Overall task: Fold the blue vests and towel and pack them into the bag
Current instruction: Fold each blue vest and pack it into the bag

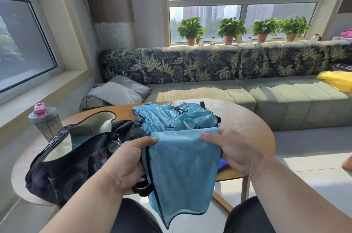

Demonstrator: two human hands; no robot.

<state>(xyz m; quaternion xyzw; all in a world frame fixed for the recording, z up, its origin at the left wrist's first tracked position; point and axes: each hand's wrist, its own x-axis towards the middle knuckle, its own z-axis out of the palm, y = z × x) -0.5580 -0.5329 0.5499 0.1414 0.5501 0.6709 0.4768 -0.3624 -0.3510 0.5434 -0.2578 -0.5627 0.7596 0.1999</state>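
Holding a folded blue vest [182, 166] above the near edge of the round wooden table [247, 118], one hand at each side. Left hand [129, 160] gripping the left edge of the vest, thumb on top of the cloth and the other fingers curled under it. Right hand [232, 149] gripping the right edge in the same manner, thumb lying flat over the top fold, fingers hidden behind the mesh. Both hands clamped on the same vest, well apart from each other, with the cloth stretched between them. Lower part of the vest hanging down past the table edge, in front of the knees, dark trim visible along its left side and bottom hem.

Lying on the table behind the held vest, a crumpled heap of more blue vests [171, 116], touching the upper fold. Resting on the left part of the table, a dark bag [62, 168], mouth open and showing a pale lining, its right end just beside the left hand. Peeking out under the right hand, on the table, a small piece of darker blue cloth [223, 164]; cannot tell what it is. Standing at the far left of the table, behind the bag, a grey bottle [45, 122] with a pink cap.
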